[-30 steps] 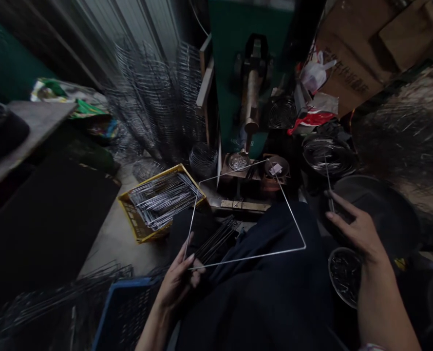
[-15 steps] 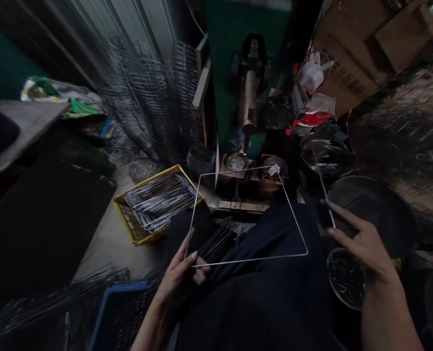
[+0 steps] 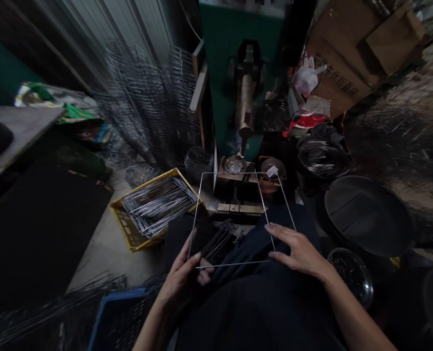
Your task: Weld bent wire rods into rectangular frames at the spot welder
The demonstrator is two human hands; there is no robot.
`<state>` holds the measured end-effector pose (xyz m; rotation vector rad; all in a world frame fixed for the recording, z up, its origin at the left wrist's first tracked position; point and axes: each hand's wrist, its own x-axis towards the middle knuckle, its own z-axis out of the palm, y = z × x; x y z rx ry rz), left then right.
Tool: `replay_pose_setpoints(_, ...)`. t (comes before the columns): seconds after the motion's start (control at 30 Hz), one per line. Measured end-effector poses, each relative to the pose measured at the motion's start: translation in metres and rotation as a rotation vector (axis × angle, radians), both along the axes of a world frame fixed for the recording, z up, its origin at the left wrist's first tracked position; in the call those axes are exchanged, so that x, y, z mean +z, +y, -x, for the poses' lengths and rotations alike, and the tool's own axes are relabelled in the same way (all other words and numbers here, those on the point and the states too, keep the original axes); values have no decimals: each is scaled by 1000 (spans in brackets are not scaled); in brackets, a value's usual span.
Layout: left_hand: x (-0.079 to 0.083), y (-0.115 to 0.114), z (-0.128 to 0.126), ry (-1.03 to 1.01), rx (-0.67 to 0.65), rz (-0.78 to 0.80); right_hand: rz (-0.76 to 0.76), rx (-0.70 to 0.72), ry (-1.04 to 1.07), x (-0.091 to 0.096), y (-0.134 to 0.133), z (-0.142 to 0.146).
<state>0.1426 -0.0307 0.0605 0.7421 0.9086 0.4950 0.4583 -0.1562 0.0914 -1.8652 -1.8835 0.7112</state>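
Observation:
My left hand [image 3: 183,270] is closed on the near left corner of a rectangular wire frame [image 3: 234,263], which it holds out level above my lap. Thumb and fingers of my right hand [image 3: 302,252] pinch the near end of a straight metal rod [image 3: 261,196]. That rod lies across the frame, its far end near the far side wire and its near end by the near side wire. Whether rod and frame touch, I cannot tell. Several dark wires [image 3: 218,241] rest on my lap behind the left hand.
Ahead stands a green machine [image 3: 216,73] with a metal arm and a small dish of bits [image 3: 235,165] below. A yellow crate [image 3: 132,243] of wire frames is to the left, a blue crate [image 3: 103,312] nearer. To the right are a black round lid [image 3: 367,214] and a metal bowl [image 3: 366,287].
My right hand has moved left with the rod, from beside the round lid to over the wire frame. My left hand keeps the frame in almost the same place.

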Motion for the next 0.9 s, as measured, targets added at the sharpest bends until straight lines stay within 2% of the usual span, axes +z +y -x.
replay_pose_setpoints(0.23,3,-4,-2,17,-40,-24,-18,-20,16,-17,4,12)
replay_pose_setpoints(0.63,41,-18,-10,87,-17,-88,-89,-94,91,-30,-10,11)
replay_pose_setpoints(0.9,48,-18,-8,85,-50,-84,-155,-101,95,-38,-14,13)
